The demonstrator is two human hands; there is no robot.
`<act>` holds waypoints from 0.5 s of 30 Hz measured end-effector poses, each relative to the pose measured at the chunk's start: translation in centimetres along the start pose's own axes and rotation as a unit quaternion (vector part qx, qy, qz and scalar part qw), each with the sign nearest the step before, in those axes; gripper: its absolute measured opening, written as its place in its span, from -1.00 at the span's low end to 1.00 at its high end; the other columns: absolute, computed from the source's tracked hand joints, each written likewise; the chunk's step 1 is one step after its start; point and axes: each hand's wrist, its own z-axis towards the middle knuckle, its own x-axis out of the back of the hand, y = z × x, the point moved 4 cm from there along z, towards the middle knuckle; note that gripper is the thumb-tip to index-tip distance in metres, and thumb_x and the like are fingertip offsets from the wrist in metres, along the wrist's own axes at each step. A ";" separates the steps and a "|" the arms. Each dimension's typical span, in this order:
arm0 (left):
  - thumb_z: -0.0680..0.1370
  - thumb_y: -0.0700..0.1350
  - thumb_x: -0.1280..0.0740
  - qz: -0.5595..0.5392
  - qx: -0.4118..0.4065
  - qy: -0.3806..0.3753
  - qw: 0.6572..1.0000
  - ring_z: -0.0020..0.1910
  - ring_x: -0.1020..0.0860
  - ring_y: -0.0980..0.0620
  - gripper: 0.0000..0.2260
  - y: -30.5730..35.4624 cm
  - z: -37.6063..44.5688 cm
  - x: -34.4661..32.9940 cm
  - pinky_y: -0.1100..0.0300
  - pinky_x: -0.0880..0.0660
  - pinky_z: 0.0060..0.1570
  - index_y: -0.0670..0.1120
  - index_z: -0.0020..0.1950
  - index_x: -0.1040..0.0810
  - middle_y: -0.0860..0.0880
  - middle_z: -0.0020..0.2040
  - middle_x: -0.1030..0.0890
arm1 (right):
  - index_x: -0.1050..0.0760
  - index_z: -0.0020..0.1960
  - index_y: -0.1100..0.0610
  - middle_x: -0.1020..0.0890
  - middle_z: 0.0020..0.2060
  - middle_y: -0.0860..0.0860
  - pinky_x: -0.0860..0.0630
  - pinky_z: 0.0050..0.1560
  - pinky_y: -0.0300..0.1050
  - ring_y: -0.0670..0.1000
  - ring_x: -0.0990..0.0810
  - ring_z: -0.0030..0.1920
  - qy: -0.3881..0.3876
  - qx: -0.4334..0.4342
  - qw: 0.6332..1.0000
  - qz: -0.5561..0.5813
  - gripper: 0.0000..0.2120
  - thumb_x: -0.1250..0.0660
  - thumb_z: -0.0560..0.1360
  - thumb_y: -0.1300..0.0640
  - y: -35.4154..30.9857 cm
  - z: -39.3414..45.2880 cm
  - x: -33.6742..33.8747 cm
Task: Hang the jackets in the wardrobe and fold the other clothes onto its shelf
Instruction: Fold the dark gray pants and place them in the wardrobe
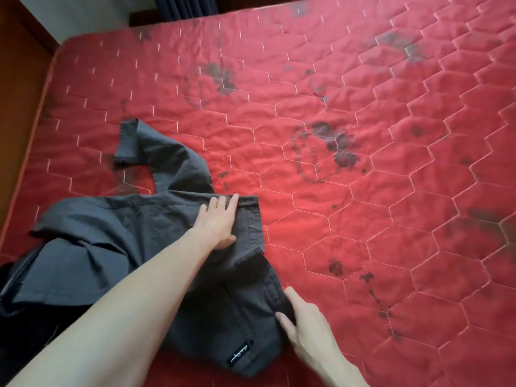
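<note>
A dark grey short-sleeved shirt point(117, 241) lies spread on the red quilted mattress point(363, 163), one sleeve pointing to the far left. Its right part is folded over, and a small black label shows near the front edge. My left hand point(217, 222) lies flat on the fold near the shirt's far right edge, fingers straight. My right hand point(304, 322) touches the near right edge of the shirt, with fingers extended along the cloth and the thumb on top of it.
A black garment point(16, 317) lies at the near left, partly under the shirt. The mattress bears dark stains over its middle and right. A brown wooden surface point(19, 88) runs along the left, and a wall with a dark curtain stands beyond the far edge.
</note>
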 end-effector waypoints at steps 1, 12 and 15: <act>0.53 0.10 -0.46 -0.002 -0.001 0.007 1.000 0.58 -0.17 -0.19 0.01 -0.2 -0.1 -0.2 -0.12 -0.22 0.50 -0.05 0.70 0.20 -0.16 0.60 -0.16 | -0.30 0.26 -0.08 -0.66 -0.03 -0.01 -0.50 -0.03 0.01 0.17 -0.62 0.08 -0.001 0.008 1.000 0.005 -0.74 -0.28 0.62 -0.05 -0.1 -0.2 0.1; 0.33 0.02 -0.56 -0.087 -0.024 0.082 0.993 0.26 -0.36 -0.17 -0.39 1.0 2.8 1.5 -0.05 -0.34 0.29 -0.03 0.29 -0.38 -0.12 0.24 -0.36 | -0.32 0.26 -0.06 -0.55 -0.12 -0.08 -0.34 -0.12 -0.05 0.16 -0.62 0.08 0.010 0.022 1.000 0.006 -0.77 -0.25 0.65 -0.07 0.9 0.3 0.1; 0.42 -0.10 -0.47 -0.104 -0.038 0.076 0.991 0.17 -0.47 -0.20 -0.67 0.9 2.4 1.8 -0.06 -0.43 0.13 -0.06 0.09 -0.42 -0.12 0.14 -0.48 | -0.33 0.27 -0.08 -0.61 -0.09 -0.04 -0.32 -0.13 -0.05 0.16 -0.62 0.08 0.022 0.016 1.000 0.005 -0.76 -0.26 0.65 -0.09 1.3 0.4 -0.2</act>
